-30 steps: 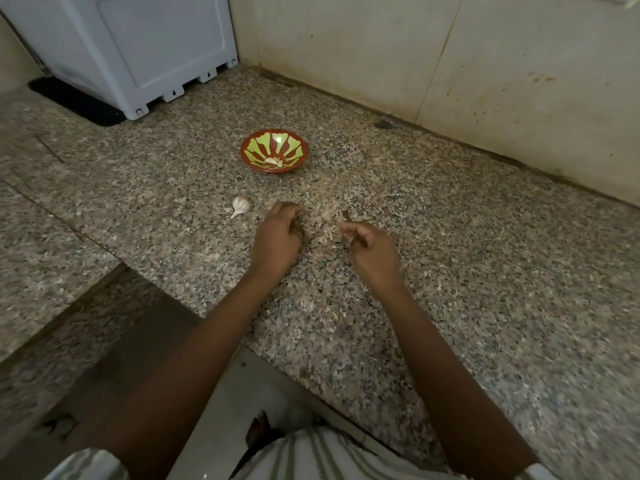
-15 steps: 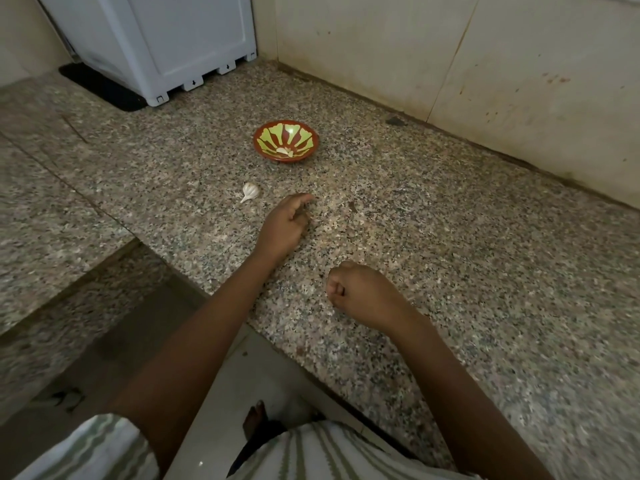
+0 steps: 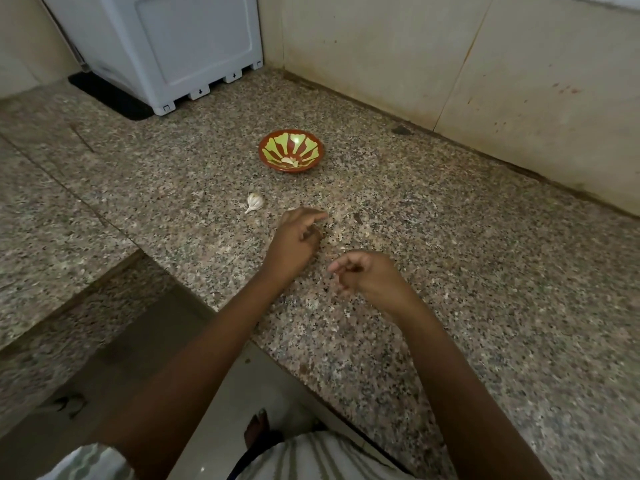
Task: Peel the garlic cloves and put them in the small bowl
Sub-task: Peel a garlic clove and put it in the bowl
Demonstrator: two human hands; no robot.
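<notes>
Granite counter (image 3: 450, 271): one bowl (image 3: 313, 147), one garlic bulb (image 3: 255, 201).

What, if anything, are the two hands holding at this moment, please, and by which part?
It cannot be told. The left hand and the right hand both have curled fingers, but nothing shows clearly between them. The garlic bulb lies untouched on the counter.

One red-and-green patterned small bowl (image 3: 291, 151), one white papery garlic bulb (image 3: 255, 202), one pale peeled clove (image 3: 290, 162) inside the bowl, two bare hands.

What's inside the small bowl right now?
The small bowl holds pale peeled garlic pieces near its front inner wall; the exact count is unclear. Nothing covers the interior.
</notes>
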